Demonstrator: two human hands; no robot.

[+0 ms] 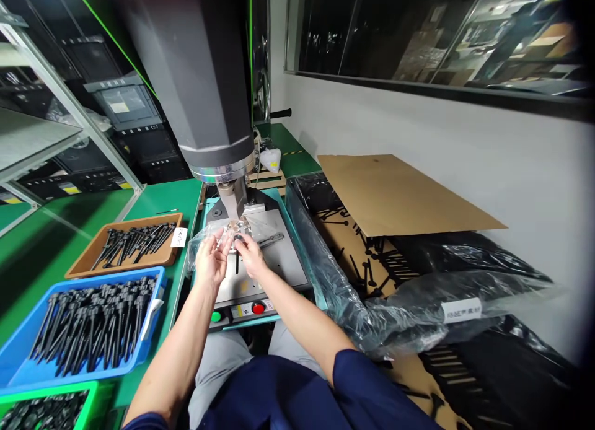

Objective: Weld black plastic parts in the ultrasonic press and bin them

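Observation:
My left hand (212, 259) is at the front of a clear fixture (239, 224) under the press horn (231, 201). Its fingers are bent but apart, with nothing plainly held between them. Close beside it, my right hand (250, 256) pinches a small black part (238, 238) at the fixture's front edge; the fingers hide most of that part. A thin dark bar or slot (237, 263) shows on the metal plate (274, 269) just below the hands. Clear plastic film (198, 241) spreads left of the fixture.
At left stand a brown tray (74, 269) and a blue bin (18, 371) of black stemmed parts, plus a green bin (95, 402). A green button (216, 316) and red button (258, 308) face me. Right, a plastic-lined box (325, 275) holds black parts beneath cardboard (400, 194).

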